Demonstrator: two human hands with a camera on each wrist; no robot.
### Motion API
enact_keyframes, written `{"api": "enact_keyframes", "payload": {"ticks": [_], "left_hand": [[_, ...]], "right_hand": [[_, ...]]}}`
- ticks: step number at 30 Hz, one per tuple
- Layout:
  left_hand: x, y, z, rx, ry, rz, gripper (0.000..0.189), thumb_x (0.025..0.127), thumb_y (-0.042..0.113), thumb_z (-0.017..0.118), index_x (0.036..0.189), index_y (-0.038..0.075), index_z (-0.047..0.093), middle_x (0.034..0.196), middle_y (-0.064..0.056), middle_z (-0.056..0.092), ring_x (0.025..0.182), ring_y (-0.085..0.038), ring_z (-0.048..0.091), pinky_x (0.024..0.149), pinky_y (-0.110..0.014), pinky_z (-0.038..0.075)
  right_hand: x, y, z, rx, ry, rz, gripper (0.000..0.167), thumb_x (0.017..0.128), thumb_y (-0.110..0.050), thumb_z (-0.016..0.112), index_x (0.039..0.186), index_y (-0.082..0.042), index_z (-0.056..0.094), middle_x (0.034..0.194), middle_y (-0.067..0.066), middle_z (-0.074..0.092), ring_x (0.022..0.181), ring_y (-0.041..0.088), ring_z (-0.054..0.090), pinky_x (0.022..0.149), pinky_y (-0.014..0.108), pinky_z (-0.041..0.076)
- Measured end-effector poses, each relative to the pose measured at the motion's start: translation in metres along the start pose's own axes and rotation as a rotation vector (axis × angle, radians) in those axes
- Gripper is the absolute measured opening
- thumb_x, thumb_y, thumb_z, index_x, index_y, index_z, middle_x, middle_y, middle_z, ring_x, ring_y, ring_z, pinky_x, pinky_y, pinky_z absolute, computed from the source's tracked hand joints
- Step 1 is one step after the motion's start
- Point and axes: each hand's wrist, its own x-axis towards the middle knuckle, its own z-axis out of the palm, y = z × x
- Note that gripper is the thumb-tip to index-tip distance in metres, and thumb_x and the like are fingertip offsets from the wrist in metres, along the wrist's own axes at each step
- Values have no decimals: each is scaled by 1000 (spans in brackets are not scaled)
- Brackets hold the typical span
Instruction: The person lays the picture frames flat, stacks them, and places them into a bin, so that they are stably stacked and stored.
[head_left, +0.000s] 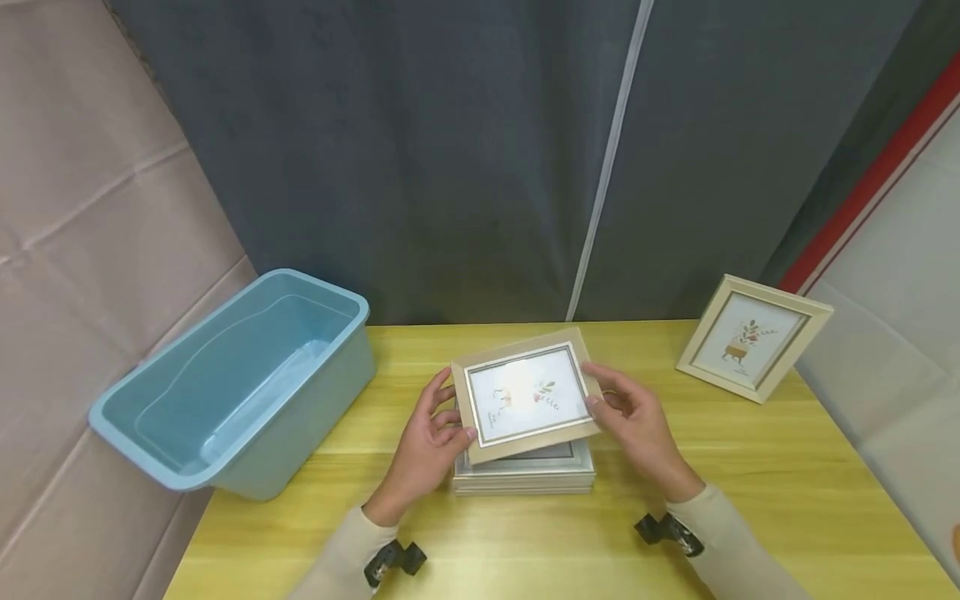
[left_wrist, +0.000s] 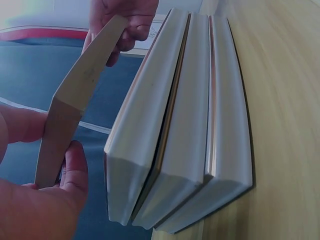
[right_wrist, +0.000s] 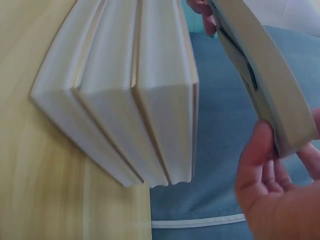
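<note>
Both hands hold a beige picture frame (head_left: 528,396) in the air above a stack of frames. My left hand (head_left: 429,446) grips its left end, thumb on the front edge. At the right end, my right hand (head_left: 637,421) pinches the border between thumb and fingers. The held frame lies sideways and tilted, its print of a plant and a small legged pot turned on its side. Beneath it is the stack of picture frames (head_left: 525,482), partly covered. In both wrist views the held frame (left_wrist: 75,95) is apart from the stack (right_wrist: 115,90).
On the left stands a blue plastic tub (head_left: 322,417), with nothing seen inside. A cream picture frame (head_left: 776,387) stands upright at the table's back right. The wooden table (head_left: 525,550) meets a dark grey curtain (head_left: 420,167) behind.
</note>
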Motion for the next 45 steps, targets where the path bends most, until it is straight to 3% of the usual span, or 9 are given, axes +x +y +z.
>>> {"api": "enact_keyframes", "payload": {"ticks": [2,4,9,15,24,36,45], "left_hand": [[-1,-1,-2,19,18,-12,89,94,-5,71,167,21,26,159,-18,41,120,-33,61,90,-27,61],[-1,-1,-3,43,32,-22,86,94,-5,71,165,20,30,159,-17,43,121,-33,60,92,-26,60],[-2,-2,-6,139,61,-24,81,95,4,76,163,21,37,156,-14,49,123,-33,59,95,-26,58],[-1,-2,-8,233,100,-24,73,95,12,77,160,19,44,149,-12,57,117,-30,60,89,-26,58],[0,-6,-9,242,133,-55,66,96,7,75,156,16,51,144,-13,62,112,-28,61,88,-23,59],[0,-10,-10,294,138,-99,64,96,10,75,156,18,52,144,-9,64,112,-24,62,88,-24,58],[1,-11,-8,333,145,-108,65,95,14,77,156,17,53,143,-8,65,113,-23,61,88,-25,57]], "right_hand": [[-2,2,-1,-65,-7,3,42,103,-9,66,145,-8,63,152,14,58,110,2,67,90,20,58],[-3,5,-2,-111,-12,4,41,103,-10,68,143,-10,65,142,15,65,104,4,66,86,20,58],[-7,9,-1,-78,-58,3,49,98,-4,73,145,-10,63,113,17,65,80,12,66,68,25,59],[-11,10,1,-44,-113,50,60,98,-6,74,154,-15,55,130,21,58,74,12,68,59,25,56],[-11,13,3,-129,-126,56,50,97,-11,77,145,-14,63,114,16,68,89,17,69,72,26,61],[-13,20,2,-165,-156,47,51,97,-13,77,146,-13,63,122,18,66,86,15,70,65,27,60],[-12,17,1,-192,-153,32,52,97,-11,77,147,-11,63,129,18,68,87,14,70,71,26,62]]}}
